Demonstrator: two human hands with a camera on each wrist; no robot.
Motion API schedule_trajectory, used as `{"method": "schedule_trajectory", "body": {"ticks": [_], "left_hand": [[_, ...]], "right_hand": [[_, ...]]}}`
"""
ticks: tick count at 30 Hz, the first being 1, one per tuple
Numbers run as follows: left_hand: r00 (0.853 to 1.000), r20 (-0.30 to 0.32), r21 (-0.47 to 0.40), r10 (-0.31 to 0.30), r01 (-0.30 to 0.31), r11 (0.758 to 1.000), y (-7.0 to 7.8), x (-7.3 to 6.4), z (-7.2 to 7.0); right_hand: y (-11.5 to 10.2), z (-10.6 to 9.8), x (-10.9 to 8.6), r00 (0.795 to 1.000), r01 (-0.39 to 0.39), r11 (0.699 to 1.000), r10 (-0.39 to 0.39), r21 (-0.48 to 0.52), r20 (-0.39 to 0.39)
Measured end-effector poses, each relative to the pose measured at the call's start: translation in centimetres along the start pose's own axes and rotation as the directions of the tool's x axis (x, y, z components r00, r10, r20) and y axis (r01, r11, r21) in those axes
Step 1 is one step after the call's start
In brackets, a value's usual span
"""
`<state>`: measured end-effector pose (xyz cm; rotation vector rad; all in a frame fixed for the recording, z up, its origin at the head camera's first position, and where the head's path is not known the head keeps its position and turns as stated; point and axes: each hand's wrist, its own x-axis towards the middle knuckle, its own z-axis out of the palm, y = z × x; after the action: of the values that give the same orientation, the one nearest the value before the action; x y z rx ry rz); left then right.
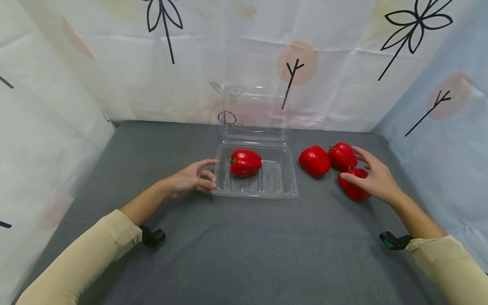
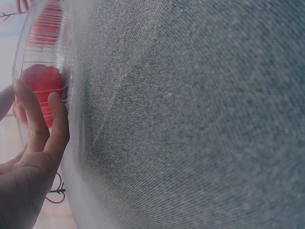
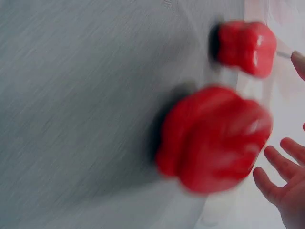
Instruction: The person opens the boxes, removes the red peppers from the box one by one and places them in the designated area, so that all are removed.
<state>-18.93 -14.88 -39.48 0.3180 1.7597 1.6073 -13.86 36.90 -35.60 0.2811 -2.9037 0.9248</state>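
A clear plastic clamshell container (image 1: pixel 286 178) stands with its lid raised at the back, and one red bell pepper (image 1: pixel 247 163) lies inside it. My left hand (image 1: pixel 195 177) is at the container's left side, fingertips against its wall and rim; in the left wrist view, fingers (image 2: pixel 59 126) reach along that wall. On the right, my right hand (image 1: pixel 375 176) spreads over the nearest red bell pepper (image 1: pixel 352 188), thumb on one side and fingers on the other. The right wrist view shows its fingers (image 3: pixel 279 164) apart beside a blurred bell pepper (image 3: pixel 214 140).
Two more red bell peppers lie close by, one (image 1: pixel 342 156) behind the right hand's pepper and one (image 1: pixel 314 161) between it and the container. All stand on a grey cloth-covered table (image 1: pixel 244 245). Patterned curtains (image 1: pixel 335 84) enclose the back and sides.
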Motion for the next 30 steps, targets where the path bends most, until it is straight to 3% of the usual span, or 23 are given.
{"method": "schedule_trajectory", "body": {"ticks": [6, 14, 22, 30], "left_hand": [[1.000, -0.001, -0.007, 0.007, -0.007, 1.000, 0.0, 0.0, 0.0], [1.000, 0.007, -0.007, 0.016, -0.016, 1.000, 0.0, -0.1, 0.0], [1.000, 0.010, -0.012, 0.010, -0.010, 1.000, 0.1, -0.2, -0.1], [1.000, 0.008, -0.010, 0.010, -0.010, 1.000, 0.1, -0.2, -0.1]], "right_hand": [[-3.4, 1.5, 2.4, 0.995, 0.098, 0.995, -0.098, -0.020, 0.020], [-7.1, 3.5, 5.3, 0.978, 0.174, 0.983, -0.180, 0.064, 0.105], [-10.5, 5.4, 7.3, 0.938, 0.272, 0.957, -0.287, 0.098, 0.196], [-12.6, 7.2, 8.6, 0.900, 0.281, 0.951, -0.309, 0.131, 0.306]]}}
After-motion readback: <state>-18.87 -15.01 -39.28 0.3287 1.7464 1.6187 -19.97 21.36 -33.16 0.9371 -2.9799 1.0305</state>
